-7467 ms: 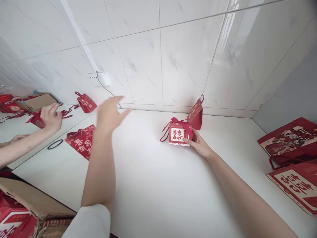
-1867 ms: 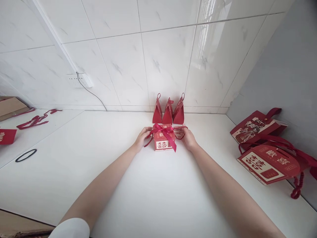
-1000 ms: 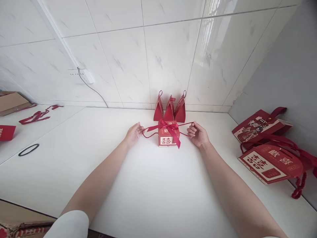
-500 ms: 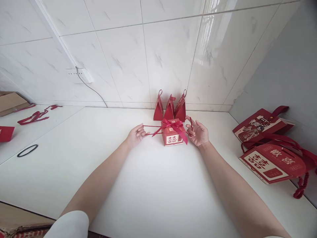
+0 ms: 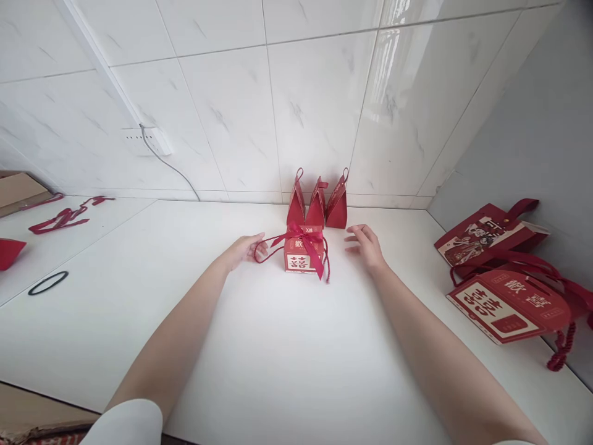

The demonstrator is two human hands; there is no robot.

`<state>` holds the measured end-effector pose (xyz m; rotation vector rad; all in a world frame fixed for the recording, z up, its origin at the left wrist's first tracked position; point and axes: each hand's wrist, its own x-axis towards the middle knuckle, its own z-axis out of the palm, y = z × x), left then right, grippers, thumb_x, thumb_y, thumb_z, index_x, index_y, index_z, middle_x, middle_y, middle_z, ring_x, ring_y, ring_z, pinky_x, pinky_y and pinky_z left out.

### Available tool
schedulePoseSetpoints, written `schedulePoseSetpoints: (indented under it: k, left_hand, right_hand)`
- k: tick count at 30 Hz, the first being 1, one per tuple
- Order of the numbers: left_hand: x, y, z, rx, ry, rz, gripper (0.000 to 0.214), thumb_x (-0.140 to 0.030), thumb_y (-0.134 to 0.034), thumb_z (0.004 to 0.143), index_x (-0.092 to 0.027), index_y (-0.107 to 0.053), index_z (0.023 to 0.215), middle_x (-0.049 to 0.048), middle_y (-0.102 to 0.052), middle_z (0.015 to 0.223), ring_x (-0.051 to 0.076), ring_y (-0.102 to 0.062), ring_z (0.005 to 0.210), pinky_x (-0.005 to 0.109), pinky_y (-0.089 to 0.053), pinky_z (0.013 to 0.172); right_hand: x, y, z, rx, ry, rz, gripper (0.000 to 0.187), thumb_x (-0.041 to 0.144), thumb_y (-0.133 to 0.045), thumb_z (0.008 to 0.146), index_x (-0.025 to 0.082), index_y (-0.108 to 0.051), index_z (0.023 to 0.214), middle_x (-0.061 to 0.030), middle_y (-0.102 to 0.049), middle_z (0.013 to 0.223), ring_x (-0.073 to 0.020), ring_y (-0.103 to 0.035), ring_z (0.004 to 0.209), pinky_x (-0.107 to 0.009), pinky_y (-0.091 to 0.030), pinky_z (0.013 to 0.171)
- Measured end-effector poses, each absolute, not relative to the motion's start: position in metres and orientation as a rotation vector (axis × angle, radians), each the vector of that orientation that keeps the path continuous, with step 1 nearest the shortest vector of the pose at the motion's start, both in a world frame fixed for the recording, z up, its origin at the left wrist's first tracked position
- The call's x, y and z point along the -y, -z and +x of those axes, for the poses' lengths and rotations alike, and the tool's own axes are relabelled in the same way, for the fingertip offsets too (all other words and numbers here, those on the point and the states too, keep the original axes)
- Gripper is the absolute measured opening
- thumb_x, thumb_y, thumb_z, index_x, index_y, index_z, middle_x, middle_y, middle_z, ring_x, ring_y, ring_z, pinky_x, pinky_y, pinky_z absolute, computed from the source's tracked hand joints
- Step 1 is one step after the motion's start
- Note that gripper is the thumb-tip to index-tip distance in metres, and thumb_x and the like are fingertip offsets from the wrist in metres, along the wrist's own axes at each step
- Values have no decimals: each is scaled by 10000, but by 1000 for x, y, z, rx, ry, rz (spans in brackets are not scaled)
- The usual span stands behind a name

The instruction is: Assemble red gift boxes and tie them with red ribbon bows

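Observation:
A small red gift box (image 5: 303,262) with a cream front panel and a tied red ribbon bow (image 5: 306,233) stands upright on the white table. My left hand (image 5: 245,250) is at its left side, fingers loosely apart. One red cord handle (image 5: 273,248) loops slackly over to those fingers; I cannot tell whether they touch it. On the box's right side the other cord (image 5: 328,266) droops to the tabletop. My right hand (image 5: 365,245) is a short way right of the box, open, with nothing in it.
Three pointed red boxes (image 5: 316,207) stand behind by the tiled wall. At right lie a red bag-shaped box (image 5: 509,303) and another red printed box (image 5: 482,232). Loose red ribbon (image 5: 65,219), a black ring (image 5: 48,283) and a cardboard box (image 5: 21,191) are at left.
My right hand has let go of its cord, which has dropped beside the box. The left cord has gone from taut to slack. The gift box has shifted slightly left.

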<state>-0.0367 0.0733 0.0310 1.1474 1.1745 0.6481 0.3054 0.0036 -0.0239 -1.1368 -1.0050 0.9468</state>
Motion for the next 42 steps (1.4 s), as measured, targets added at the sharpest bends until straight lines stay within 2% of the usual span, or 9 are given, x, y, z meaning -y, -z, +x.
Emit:
schedulePoseSetpoints:
  k: [5, 9, 13, 19, 24, 27, 32, 36, 42]
  left_hand:
    - [-65, -60, -28, -1374, -801, 1764, 433, -569, -629, 752, -261, -643, 1056, 27, -611, 1251, 233, -515, 1198, 358, -418, 998]
    - [-49, -69, -5, -1167, -724, 1954, 386, -522, -591, 805, -269, -645, 1091, 21, -615, 1248, 222, -521, 1195, 351, -373, 1046]
    - [-32, -79, 5, -1075, -605, 1941, 352, -524, -571, 818, -202, -675, 913, 51, -691, 1016, 224, -612, 997, 352, -448, 926]
    - [1, -126, -7, -1029, -220, 2026, 315, -493, -649, 766, -184, -707, 764, 49, -687, 819, 194, -620, 768, 264, -470, 683]
    - [23, -135, 12, -979, -491, 2177, 204, -402, -600, 822, -236, -691, 897, 38, -628, 1091, 202, -596, 958, 265, -480, 736]
    - [26, -121, 26, -892, -454, 2222, 209, -406, -584, 831, -253, -700, 914, 44, -543, 1250, 233, -544, 1098, 277, -485, 752]
    - [18, -97, 33, -844, -348, 2141, 208, -398, -590, 826, -227, -701, 872, 64, -519, 1276, 221, -581, 1029, 321, -486, 810]
    - [13, -90, 35, -797, -321, 2071, 176, -370, -633, 795, -203, -678, 830, 72, -551, 1229, 230, -578, 1049, 338, -483, 860]
    - [9, -86, 36, -806, -271, 1948, 188, -363, -651, 777, -179, -663, 814, 87, -591, 1160, 237, -596, 1009, 325, -502, 808]
  right_hand:
    - [5, 3, 273, 1326, -749, -1061, 442, 524, -616, 821, 264, -526, 1167, -69, -529, 1281, -227, -458, 1239, -426, -353, 1071]
    - [12, -11, 249, 1696, -901, -999, 1025, 475, -756, 714, 316, -113, 1498, -106, -225, 1539, -259, -264, 1406, -478, -254, 1136]
    - [19, -26, 253, 1783, -1010, -1036, 1200, 415, -814, 651, 306, 9, 1517, -128, -270, 1498, -265, -356, 1351, -474, -303, 1114]
    - [44, -78, 284, 2074, -1347, -1127, 990, 408, -819, 642, 333, -289, 1475, -90, -346, 1493, -328, -318, 1368, -463, -369, 1057]
    - [57, -107, 285, 2048, -1203, -1279, 335, 503, -555, 866, 229, -663, 1025, -68, -652, 990, -207, -594, 882, -329, -480, 768]
    - [57, -107, 277, 1997, -1357, -1274, 375, 522, -465, 911, 182, -616, 867, -29, -606, 691, -132, -526, 588, -270, -441, 583]
    - [51, -97, 268, 1957, -1706, -1213, 366, 545, -507, 892, 181, -542, 880, -11, -618, 606, -78, -415, 419, -223, -336, 430]
    - [48, -91, 264, 1933, -1836, -1043, 361, 528, -556, 874, 172, -546, 813, 57, -474, 453, -57, -312, 389, -200, -182, 372]
    - [43, -84, 263, 1917, -1816, -1041, 402, 539, -570, 864, 172, -513, 711, 33, -512, 511, -61, -353, 416, -214, -232, 396]
